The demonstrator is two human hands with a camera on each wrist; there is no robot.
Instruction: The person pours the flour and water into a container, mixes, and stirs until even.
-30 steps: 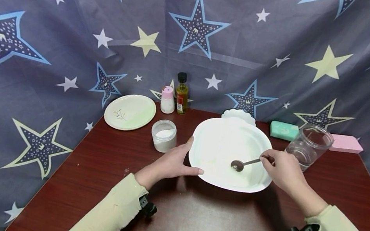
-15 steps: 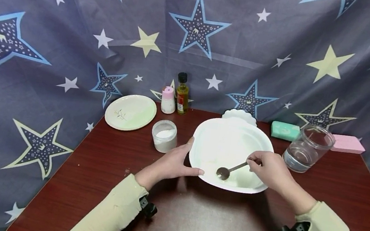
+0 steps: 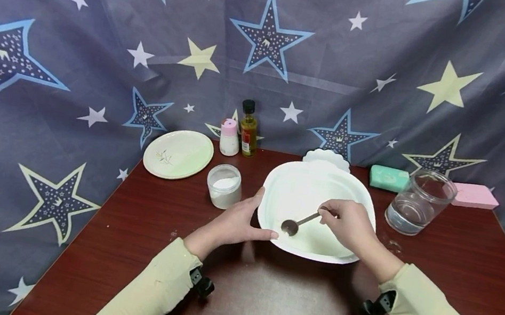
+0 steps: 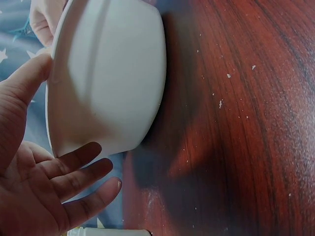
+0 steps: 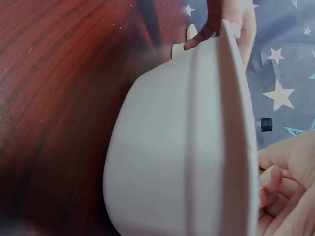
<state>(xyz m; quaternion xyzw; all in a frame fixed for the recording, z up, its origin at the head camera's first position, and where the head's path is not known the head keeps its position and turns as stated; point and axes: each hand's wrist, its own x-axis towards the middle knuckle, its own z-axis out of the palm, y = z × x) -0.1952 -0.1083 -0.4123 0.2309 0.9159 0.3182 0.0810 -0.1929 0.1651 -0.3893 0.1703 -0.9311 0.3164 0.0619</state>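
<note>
Currently the left hand (image 3: 235, 223) steadies the white bowl (image 3: 306, 186), fingers straight along its near-left wall, while the right hand (image 3: 344, 225) pinches the spoon (image 3: 297, 224) inside it; keep the spoon's head low to avoid spilling.

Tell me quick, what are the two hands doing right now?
Left hand: open, fingers straight, steadying the white bowl by its rim.
Right hand: pinches the spoon inside the bowl.
</note>
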